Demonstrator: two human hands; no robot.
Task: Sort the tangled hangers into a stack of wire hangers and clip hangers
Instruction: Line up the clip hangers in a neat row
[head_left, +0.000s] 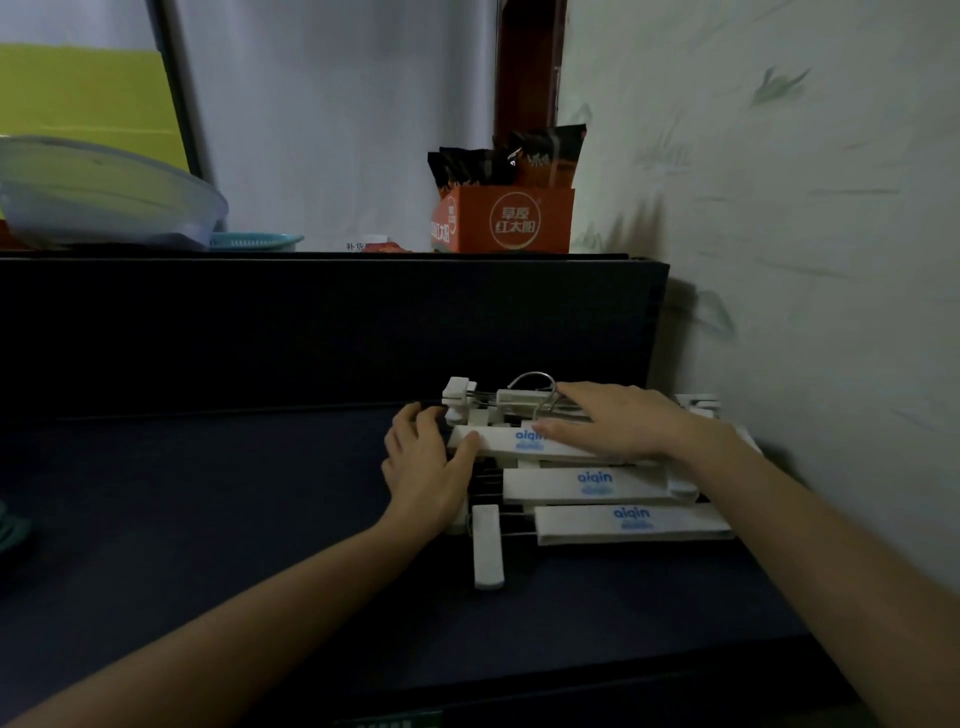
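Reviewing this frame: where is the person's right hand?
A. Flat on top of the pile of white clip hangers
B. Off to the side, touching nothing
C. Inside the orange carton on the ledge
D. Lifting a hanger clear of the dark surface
A: the right hand lies palm down across the pile of white clip hangers, beside the silver metal hook, on the dark surface.
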